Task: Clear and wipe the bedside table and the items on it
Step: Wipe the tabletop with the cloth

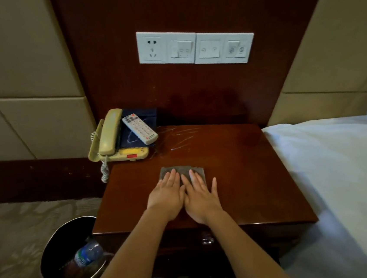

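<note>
At centre frame, lower half: bedside tabletop (237,167), dark reddish wood, streaky smear marks (178,137) toward its back. Grey cloth (182,168), folded flat, lies at mid-tabletop. Left hand (168,197) and right hand (201,199) rest side by side, palms down on the cloth, fingers straight and pressing, nothing gripped. Back-left corner: cream telephone (110,137), handset cradled, red tag on its base, print too small to read. White remote (140,128) lies across a dark blue folder (146,114); key labels illegible. Upper centre: white socket-and-switch panel (195,47). Lower left: metal bin (52,254) holding a plastic bottle (88,255), label blurred. Right edge: bed (340,179), white sheet.
</note>
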### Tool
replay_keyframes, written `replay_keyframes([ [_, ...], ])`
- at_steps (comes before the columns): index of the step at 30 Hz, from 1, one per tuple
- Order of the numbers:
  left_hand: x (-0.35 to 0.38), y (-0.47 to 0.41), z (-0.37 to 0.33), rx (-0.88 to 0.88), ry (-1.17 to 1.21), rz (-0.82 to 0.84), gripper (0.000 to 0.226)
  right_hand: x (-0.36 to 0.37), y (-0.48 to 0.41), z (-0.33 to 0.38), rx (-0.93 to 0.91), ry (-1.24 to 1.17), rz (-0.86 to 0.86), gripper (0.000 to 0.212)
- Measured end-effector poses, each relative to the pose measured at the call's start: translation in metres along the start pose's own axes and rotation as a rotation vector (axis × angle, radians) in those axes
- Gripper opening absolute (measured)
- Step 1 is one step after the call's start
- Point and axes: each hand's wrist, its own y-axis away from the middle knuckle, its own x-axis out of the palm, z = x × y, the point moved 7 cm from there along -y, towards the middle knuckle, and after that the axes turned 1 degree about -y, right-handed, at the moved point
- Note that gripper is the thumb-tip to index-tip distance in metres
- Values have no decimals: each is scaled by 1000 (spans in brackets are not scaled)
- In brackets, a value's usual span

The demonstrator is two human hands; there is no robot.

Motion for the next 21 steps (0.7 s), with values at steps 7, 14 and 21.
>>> replay_keyframes([
  [7,33,-8,-136,271,-82,43,58,-22,62,-140,133,1,-53,54],
  [14,53,-1,-210,397,-149,107,60,-27,104,-207,266,3,-81,53],
  [21,51,2,-190,391,-203,98,57,-22,95,-185,311,74,-113,54],
])
